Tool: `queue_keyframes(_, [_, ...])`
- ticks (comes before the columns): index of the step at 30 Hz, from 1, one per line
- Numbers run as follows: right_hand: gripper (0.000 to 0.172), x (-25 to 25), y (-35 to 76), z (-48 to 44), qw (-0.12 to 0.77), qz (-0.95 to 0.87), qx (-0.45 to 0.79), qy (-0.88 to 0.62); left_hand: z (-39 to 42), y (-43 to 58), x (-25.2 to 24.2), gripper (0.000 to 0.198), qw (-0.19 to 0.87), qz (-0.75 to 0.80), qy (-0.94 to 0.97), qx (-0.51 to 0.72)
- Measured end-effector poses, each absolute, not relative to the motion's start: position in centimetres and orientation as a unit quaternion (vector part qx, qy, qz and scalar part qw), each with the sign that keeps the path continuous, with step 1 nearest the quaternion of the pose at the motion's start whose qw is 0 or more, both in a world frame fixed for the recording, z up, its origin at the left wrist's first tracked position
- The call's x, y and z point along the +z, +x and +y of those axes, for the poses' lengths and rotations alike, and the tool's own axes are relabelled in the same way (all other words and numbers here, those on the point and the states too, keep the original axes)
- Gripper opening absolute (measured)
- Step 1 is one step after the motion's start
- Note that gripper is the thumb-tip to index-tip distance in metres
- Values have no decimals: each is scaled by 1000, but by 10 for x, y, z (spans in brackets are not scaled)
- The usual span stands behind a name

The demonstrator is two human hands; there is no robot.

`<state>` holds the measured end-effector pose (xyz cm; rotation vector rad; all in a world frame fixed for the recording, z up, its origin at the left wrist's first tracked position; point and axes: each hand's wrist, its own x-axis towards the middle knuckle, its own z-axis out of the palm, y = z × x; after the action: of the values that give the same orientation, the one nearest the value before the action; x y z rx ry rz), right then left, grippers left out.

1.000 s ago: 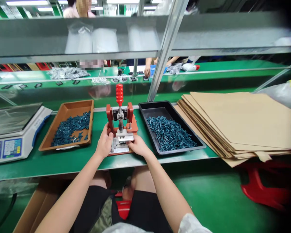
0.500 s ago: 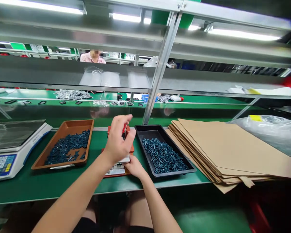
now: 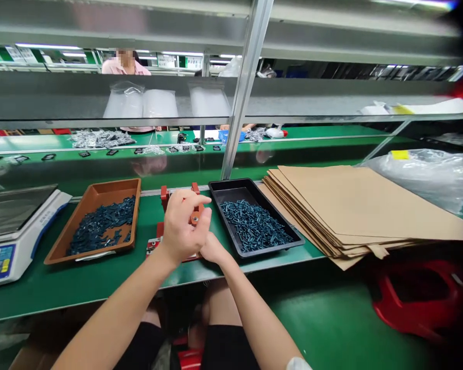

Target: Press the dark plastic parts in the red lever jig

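Observation:
My left hand [image 3: 185, 223] is over a small red-orange bench fixture [image 3: 164, 198], its fingers curled and a gap showing between forefinger and thumb. Whatever lies inside its curl is hidden. Low at the fixture's front right edge is my right hand [image 3: 213, 248]; its fingers are concealed behind my left hand and wrist. Left of the fixture, a brown tray [image 3: 136, 205] holds flat dark blue pieces [image 3: 100, 226]. On the right, a black tray [image 3: 224, 190] holds many small dark blue rod-like pieces [image 3: 254, 226].
A weighing scale [image 3: 21, 231] stands at far left. Brown cardboard sheets [image 3: 355, 205] are stacked at right, beside clear plastic wrap [image 3: 432, 174]. A metal post [image 3: 245, 87] rises behind the fixture. Clear bags [image 3: 160, 104] sit on the shelf; a person [image 3: 125, 64] is beyond. A red stool [image 3: 416, 308] is below.
The view has tipped downward and shifted slightly. My left hand is lower against the fixture, covering more of its front, and red uprights now show behind it. My right hand stays at the front edge.

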<state>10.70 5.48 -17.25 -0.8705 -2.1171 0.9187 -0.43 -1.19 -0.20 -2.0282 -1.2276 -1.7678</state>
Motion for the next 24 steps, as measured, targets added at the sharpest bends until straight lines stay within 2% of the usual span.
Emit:
queue_keyframes(4, [35,-170,105,56,321,-785,410,-335,-6,-10,10,22,-46,-436,-673,-596])
queue_keyframes(8, [38,-168,104,57,321,-774,422,-346,-3,-2,-15,19,26,-442,-611,-656])
queue_keyframes(11, [40,-167,106,58,331,-773,421,-340,0,2,-38,28,75,-397,-605,-686])
queue_keyframes(15, [47,-170,108,58,346,-775,417,-326,15,-10,-33,36,105,-365,-637,-671])
queue_keyframes(20, [29,-176,106,56,333,-776,393,-363,57,-31,18,39,2,-444,-661,-606])
queue_keyframes(24, [24,-176,104,55,324,-775,396,-370,72,-38,31,56,-34,-472,-671,-571])
